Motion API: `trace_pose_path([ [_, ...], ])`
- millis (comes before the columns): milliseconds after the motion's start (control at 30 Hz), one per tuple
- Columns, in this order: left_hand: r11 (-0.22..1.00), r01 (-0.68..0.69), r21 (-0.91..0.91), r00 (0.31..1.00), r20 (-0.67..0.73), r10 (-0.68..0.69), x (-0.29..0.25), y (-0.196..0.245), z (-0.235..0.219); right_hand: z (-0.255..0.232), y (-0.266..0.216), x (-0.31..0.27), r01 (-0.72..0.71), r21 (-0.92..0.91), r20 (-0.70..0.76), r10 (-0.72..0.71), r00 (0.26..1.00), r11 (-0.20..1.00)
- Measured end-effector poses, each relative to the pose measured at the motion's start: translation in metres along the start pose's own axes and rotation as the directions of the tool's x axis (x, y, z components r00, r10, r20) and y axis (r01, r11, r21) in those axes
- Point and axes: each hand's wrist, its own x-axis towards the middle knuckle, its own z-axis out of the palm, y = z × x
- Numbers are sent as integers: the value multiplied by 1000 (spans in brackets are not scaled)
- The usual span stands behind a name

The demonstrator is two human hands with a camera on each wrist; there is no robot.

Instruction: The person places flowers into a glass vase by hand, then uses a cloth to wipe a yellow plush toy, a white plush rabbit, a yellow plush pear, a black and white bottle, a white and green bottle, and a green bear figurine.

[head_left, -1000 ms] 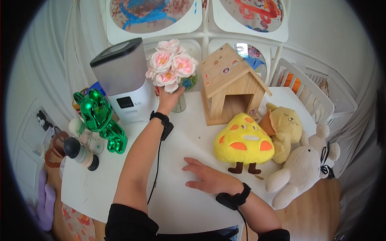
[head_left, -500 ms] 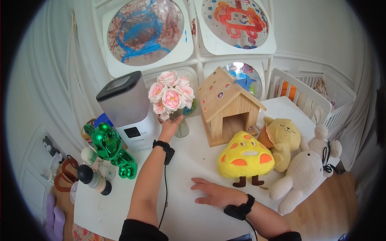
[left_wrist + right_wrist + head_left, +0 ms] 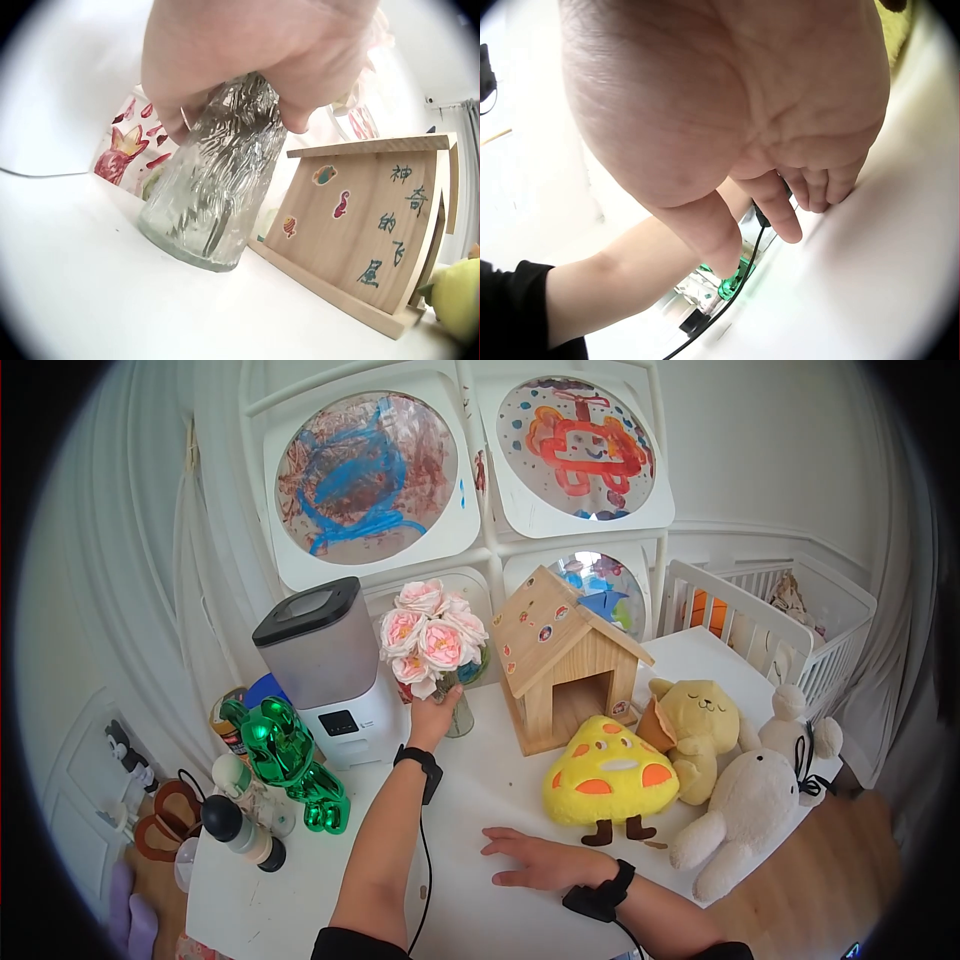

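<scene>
My left hand grips the upper part of a ribbed clear glass vase, thumb on one side and fingers on the other. The vase's base sits at the white tabletop, between a white dispenser and a wooden toy house. Pale pink roses stand above the hand in the head view; their stems show through the glass. Near the front of the table, my right hand hovers palm down with fingers spread and holds nothing. The nearest thing to it is a yellow plush toy with orange patches.
A shiny green bear figure and a black-capped bottle stand at the left. Beige dog and white plush toys lie at the right edge. Behind the table is a white rack with round paintings. Black cables run from both wrists.
The head view has tilted upward, so everything sits lower in the picture. My left hand keeps its grip on the vase, and the right hand stays spread near the table's front.
</scene>
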Motion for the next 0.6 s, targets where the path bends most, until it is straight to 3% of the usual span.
trace_pose_path([
  [167, 996, -83, -16, 995, -53, 82, 0, -5, 4, -1, -7, -2, -31, 36, 8, 31, 999, 999],
  [400, 994, -78, -77, 995, -69, 73, -1, -4, 4, 0, -2, -1, -9, 32, 5, 9, 1000, 999],
  [467, 990, -141, 12, 986, -89, 141, -2, -4, 4, -4, -6, -2, -18, 62, 10, 18, 1000, 998],
  [600, 999, 11, -42, 1000, -19, -11, 1, -15, 4, -5, -3, -2, -7, 91, 11, 6, 1000, 996],
])
